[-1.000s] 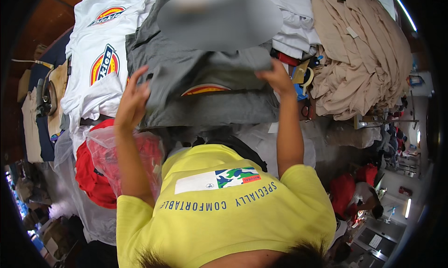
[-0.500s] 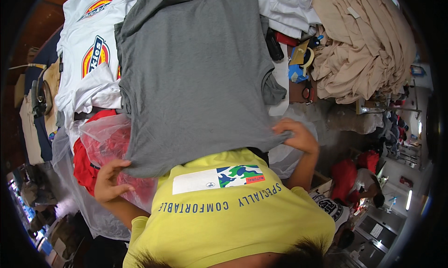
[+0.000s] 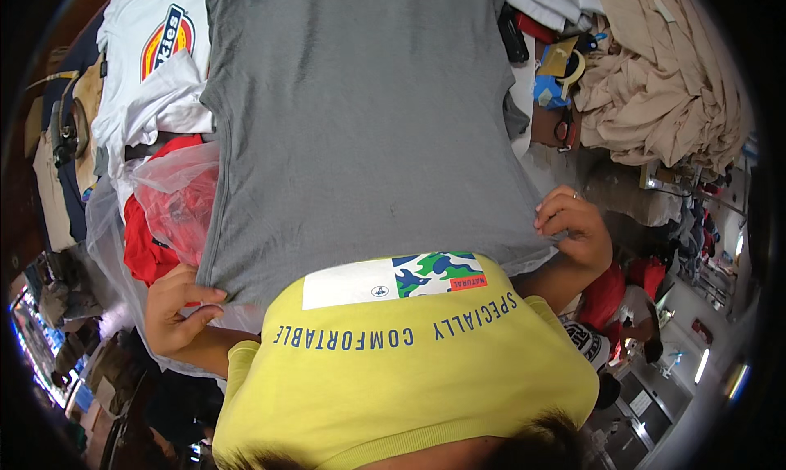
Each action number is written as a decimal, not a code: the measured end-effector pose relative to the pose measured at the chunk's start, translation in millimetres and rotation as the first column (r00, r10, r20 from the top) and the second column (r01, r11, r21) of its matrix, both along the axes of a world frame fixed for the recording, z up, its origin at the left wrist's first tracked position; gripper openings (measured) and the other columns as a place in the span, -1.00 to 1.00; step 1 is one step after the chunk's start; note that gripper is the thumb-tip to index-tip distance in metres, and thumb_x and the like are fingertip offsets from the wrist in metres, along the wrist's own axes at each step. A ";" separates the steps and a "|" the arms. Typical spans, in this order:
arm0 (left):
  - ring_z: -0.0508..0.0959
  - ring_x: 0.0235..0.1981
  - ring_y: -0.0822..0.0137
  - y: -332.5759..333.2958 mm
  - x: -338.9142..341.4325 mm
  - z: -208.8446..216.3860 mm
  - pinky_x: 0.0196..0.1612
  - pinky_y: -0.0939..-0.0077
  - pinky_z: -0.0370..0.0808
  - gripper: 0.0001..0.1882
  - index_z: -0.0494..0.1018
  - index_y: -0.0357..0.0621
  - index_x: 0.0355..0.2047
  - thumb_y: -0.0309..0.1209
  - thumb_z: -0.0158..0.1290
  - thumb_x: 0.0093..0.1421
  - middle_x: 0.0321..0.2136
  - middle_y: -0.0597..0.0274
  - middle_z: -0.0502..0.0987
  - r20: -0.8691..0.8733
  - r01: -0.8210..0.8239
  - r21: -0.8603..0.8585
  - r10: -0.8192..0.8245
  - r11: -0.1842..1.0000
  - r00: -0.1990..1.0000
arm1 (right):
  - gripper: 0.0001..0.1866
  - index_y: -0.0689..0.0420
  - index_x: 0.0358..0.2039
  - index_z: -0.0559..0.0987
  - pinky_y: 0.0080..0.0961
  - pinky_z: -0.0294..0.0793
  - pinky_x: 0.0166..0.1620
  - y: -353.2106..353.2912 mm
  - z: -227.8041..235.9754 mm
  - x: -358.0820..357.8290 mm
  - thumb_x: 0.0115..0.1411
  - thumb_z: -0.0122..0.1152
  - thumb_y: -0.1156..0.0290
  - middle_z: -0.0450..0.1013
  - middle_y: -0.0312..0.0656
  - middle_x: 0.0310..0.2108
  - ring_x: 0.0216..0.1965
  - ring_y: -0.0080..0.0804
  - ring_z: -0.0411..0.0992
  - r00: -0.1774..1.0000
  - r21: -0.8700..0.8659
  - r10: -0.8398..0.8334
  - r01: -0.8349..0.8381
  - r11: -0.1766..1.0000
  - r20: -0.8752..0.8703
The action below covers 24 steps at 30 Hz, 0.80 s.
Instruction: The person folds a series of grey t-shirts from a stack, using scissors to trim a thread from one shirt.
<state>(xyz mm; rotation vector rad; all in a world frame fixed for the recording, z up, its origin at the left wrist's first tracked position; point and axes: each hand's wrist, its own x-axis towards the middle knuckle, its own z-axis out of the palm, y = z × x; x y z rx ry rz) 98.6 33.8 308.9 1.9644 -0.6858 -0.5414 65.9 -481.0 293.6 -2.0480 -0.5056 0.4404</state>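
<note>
A grey T-shirt [image 3: 368,134] lies spread out in front of me, its bottom edge reaching my yellow shirt. At its near left corner, my left hand [image 3: 182,306] pinches the hem between thumb and fingers. My right hand [image 3: 580,234] grips the near right corner with bent fingers, and the hem is drawn wide between the two hands. The far end of the T-shirt runs out of view at the top.
White printed T-shirts [image 3: 123,85] lie to the left, above red cloth in clear plastic [image 3: 176,196]. On the right are a beige fabric pile [image 3: 663,93], a tape roll [image 3: 571,70] and red-handled scissors [image 3: 565,130]. A person in red [image 3: 610,294] is farther right.
The T-shirt's hem has been pulled wider and flatter. My right hand has moved right and slightly up; my left hand has shifted a little left, its thumb and finger closing together.
</note>
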 end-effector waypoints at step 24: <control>0.34 -0.46 0.22 7.8 -18.8 70.5 -0.20 0.27 0.32 -0.84 0.52 0.14 -0.62 -0.36 0.16 -0.35 -0.62 0.35 0.25 0.537 -0.107 -0.096 0.142 0.990 0.832 | -0.92 0.08 -0.54 0.56 -0.60 0.27 -0.43 -29.5 68.3 -10.4 0.01 0.10 0.43 0.46 -0.26 -0.42 -0.44 -0.51 0.43 0.788 0.237 0.352 -0.519 0.821 0.505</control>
